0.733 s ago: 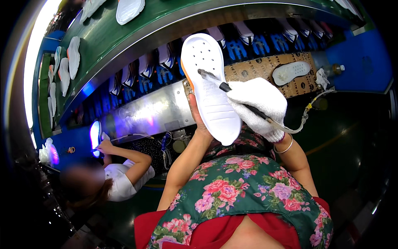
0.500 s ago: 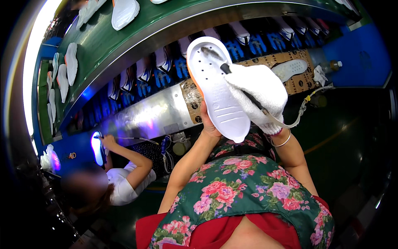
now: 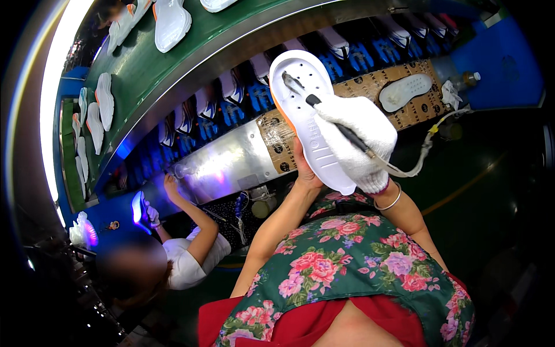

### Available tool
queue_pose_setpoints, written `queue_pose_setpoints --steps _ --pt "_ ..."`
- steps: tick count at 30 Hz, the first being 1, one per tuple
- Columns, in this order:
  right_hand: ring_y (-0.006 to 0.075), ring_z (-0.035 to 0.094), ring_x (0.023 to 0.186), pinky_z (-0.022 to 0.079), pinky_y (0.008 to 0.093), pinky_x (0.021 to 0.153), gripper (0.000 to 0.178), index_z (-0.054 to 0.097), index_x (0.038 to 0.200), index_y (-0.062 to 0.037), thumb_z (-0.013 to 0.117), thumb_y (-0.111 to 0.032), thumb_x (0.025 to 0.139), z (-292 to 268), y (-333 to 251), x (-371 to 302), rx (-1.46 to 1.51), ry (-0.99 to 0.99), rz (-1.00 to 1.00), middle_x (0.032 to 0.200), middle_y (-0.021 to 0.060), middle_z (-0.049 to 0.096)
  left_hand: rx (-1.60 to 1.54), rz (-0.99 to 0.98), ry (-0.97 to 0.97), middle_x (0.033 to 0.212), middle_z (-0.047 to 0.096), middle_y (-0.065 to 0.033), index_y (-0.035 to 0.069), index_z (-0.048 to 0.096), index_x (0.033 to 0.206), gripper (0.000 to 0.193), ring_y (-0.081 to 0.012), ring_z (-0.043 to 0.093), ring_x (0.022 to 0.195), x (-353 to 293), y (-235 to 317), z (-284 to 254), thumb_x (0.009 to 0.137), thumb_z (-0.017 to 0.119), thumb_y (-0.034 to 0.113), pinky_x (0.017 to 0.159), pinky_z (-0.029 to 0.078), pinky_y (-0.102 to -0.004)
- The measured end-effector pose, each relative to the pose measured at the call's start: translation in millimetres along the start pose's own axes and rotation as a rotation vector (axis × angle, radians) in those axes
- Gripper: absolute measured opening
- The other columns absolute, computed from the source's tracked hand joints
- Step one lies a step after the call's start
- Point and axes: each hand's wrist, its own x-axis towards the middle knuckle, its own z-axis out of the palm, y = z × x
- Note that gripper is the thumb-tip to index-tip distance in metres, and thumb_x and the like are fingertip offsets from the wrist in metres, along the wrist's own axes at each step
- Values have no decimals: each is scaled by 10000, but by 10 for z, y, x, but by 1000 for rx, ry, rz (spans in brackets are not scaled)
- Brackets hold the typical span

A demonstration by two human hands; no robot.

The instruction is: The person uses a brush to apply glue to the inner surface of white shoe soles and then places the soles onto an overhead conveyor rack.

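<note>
A white shoe sole with an orange edge is held up in front of me, its inner face turned up and its wider, holed end pointing away. My bare left hand grips it by the left side, the fingers partly hidden beneath. My right hand, in a white knitted glove, is closed round the dark handle of a brush. The bristles touch the far end of the sole among the small holes. A pale tube runs from the handle's rear off to the right.
Ahead, a green conveyor belt carries several white soles. Below it, shoe uppers stand in a row over blue supports. Another sole lies on a cardboard-covered ledge, near a bottle. A co-worker sits at left.
The bristles have shifted toward the left inside edge of the sole's far end. The sole sits slightly farther right in view. The co-worker's one hand has moved off their sole onto the ledge.
</note>
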Motion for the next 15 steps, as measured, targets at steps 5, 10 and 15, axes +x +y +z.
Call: queue_pose_setpoints --steps 5,10,15 --pt "253 705 888 549 361 807 265 723 1052 -16 729 -49 789 81 -78 9 -9 -64 -69 997 124 725 -301 -91 -67 1454 472 -139 118 337 1503 951 -312 491 1310 155 -176 -345 827 535 756 1105 407 -482" --pt "275 699 876 546 359 784 243 731 1016 -18 728 -57 776 92 16 -48 82 23 1 970 120 729 34 17 80 1457 468 -138 122 335 1504 969 -304 482 1321 59 82 69 820 504 788 1111 401 -476" --pt "277 698 881 548 361 768 267 745 1027 -47 726 -65 762 129 2 -21 13 -55 -63 959 122 734 -140 7 -90 1471 455 -140 102 321 1511 983 -304 458 1340 165 121 -86 831 468 797 1131 372 -471"
